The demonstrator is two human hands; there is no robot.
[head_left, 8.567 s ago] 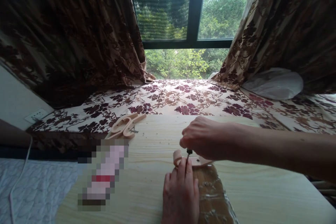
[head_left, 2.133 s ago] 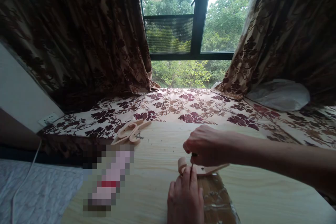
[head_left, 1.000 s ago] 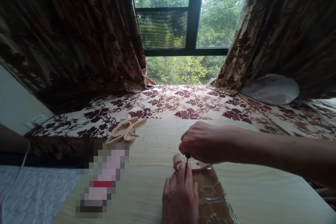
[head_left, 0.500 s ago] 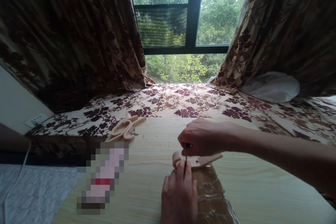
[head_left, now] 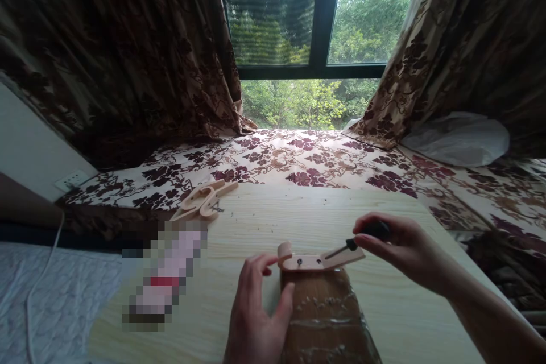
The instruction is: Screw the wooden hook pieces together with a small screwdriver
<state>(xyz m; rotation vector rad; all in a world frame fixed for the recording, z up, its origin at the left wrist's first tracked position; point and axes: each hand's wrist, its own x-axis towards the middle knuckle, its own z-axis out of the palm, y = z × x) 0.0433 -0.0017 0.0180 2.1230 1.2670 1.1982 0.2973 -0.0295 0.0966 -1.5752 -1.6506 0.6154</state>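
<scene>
My right hand (head_left: pixel 394 247) grips the dark handle of a screwdriver (head_left: pixel 336 251). The shaft slants down to the left, its tip close to the pale wooden hook (head_left: pixel 305 261); contact cannot be made out. This curved piece has two dark spots along its face, the left one looking like a screw head. It lies across the far end of a brown block wrapped in clear tape (head_left: pixel 322 310). Beside the block's left edge my left hand (head_left: pixel 260 307) is open, thumb and fingers apart, its fingertips near the hook's curled end.
More curved wooden pieces (head_left: pixel 200 199) lie at the table's far left, small screws (head_left: pixel 217 207) beside them. Tiny bits dot the pale wooden table (head_left: pixel 239 244). A blurred-out pink item (head_left: pixel 179 259) is at the left. Behind are a flowered cloth ledge (head_left: pixel 298 153) and a plastic bag (head_left: pixel 460 139).
My right hand has drawn back to the right, taking the screwdriver off the hook's left spot. My left hand has let go and moved left, fingers spreading. The view has shifted slightly.
</scene>
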